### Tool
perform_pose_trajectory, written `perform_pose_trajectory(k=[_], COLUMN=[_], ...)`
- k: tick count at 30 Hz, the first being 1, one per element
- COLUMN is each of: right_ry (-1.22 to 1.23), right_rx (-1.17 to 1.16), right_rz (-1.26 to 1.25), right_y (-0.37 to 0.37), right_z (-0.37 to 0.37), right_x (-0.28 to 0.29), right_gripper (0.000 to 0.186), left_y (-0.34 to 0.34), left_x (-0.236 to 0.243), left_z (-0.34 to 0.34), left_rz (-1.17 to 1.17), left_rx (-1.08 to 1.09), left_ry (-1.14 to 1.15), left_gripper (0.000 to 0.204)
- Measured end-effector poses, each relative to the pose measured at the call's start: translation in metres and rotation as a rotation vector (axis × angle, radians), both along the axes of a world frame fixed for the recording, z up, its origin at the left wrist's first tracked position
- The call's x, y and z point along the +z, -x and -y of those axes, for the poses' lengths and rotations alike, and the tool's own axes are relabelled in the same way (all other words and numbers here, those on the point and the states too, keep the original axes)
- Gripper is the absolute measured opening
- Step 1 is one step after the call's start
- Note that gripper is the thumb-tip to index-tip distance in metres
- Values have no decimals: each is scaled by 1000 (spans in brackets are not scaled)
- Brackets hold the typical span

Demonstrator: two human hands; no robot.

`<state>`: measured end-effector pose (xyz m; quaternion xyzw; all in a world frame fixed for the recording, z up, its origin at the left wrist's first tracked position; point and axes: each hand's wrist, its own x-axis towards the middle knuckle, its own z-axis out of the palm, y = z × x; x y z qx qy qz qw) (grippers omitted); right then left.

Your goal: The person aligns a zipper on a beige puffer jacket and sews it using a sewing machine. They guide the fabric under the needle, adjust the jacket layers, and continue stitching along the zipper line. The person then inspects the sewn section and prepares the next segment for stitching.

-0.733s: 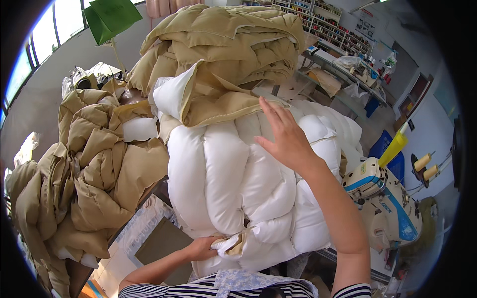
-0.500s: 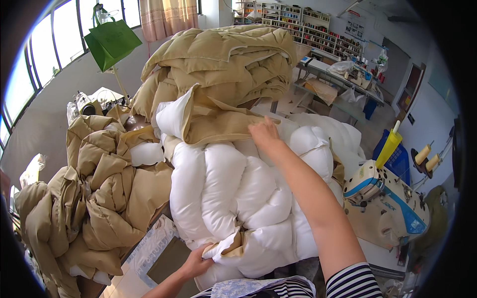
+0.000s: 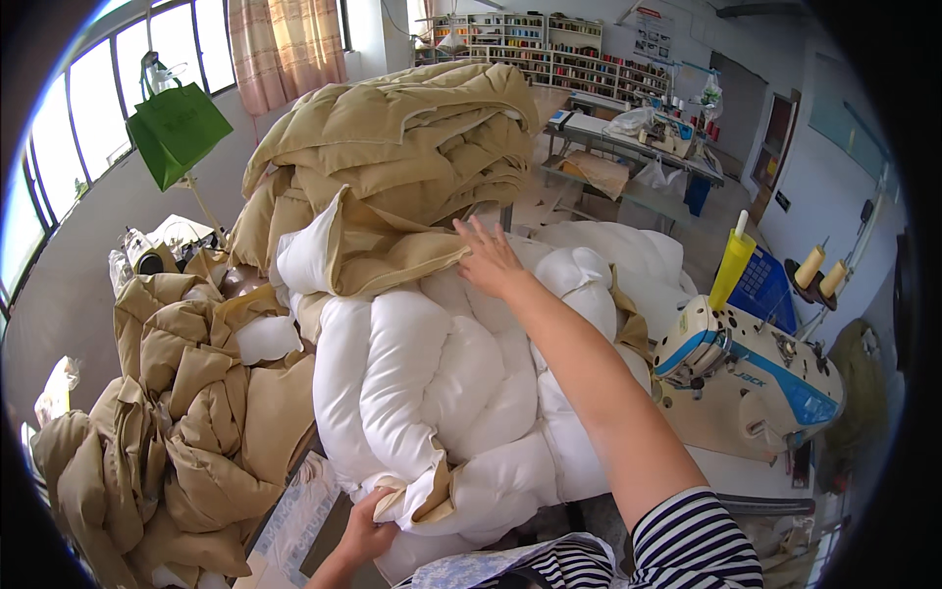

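Note:
A puffy white quilt [image 3: 432,363] with a tan reverse side spreads in front of me. My left hand [image 3: 367,525] is closed on its near edge, where a small opening shows tan lining [image 3: 437,496]. My right arm stretches across the quilt. At the far side my right hand [image 3: 488,260], its fingers spread, lies by the end of a turned-back tan flap [image 3: 392,250]. Whether the palm presses on the fabric is hidden. Beyond the flap rises a thick folded pile of tan quilts [image 3: 392,128].
Crumpled tan quilting [image 3: 196,412] heaps up on my left. To the right stands a white and blue sewing machine [image 3: 751,378], with a yellow tube [image 3: 731,270], thread cones [image 3: 819,270] and a blue basket [image 3: 765,290] behind it. A green bag [image 3: 179,134] hangs at the left.
My right hand's fingers have come off the tan flap's edge and spread apart. The left hand keeps its hold on the quilt edge. The whole view has shifted slightly.

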<state>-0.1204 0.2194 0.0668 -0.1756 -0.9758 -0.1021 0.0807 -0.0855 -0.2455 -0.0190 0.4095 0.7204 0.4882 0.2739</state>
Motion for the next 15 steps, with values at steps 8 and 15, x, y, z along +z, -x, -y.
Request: perform_pose_trajectory(k=[8,15], right_ry=[597,550], right_rx=[353,612], right_rz=[-863,-1337], right_y=[68,-35], right_z=[83,38], right_x=[74,252], right_gripper=[28,35], left_y=[63,237], left_x=[42,200], left_z=[-50,-121], left_rz=[-116,-1053], left_rx=[347,375], left_ry=[-512,-722], left_gripper=[54,44])
